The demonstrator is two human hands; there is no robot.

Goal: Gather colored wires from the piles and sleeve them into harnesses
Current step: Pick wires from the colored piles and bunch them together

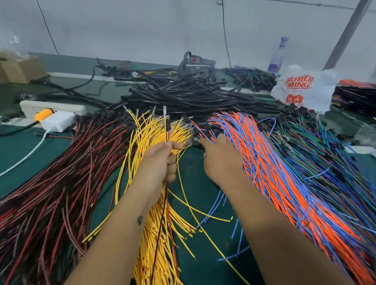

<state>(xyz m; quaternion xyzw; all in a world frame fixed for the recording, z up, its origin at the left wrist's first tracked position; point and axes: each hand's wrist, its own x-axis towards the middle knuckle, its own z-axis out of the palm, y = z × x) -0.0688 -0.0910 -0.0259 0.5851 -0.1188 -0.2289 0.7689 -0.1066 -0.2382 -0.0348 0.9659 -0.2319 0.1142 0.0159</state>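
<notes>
Four fans of wire lie on the green table [3, 153]: red and black wires [55, 178] at left, yellow wires [154, 239] in the middle, orange and blue wires [275, 169] to the right, green and blue wires [339, 169] at far right. My left hand [159, 164] is closed around a red-and-black wire pair [166, 127] held upright over the yellow pile. My right hand [220, 159] rests at the near edge of the orange and blue pile, fingers spread toward its terminal ends. Black sleeving tubes [185, 98] are heaped behind the piles.
A white power strip [52, 108] with a white adapter [57, 121] and an orange plug sits at left. A printed plastic bag [304, 90], a spray bottle [278, 55] and more harness bundles stand at the back right. A cardboard box [8, 69] is at far left.
</notes>
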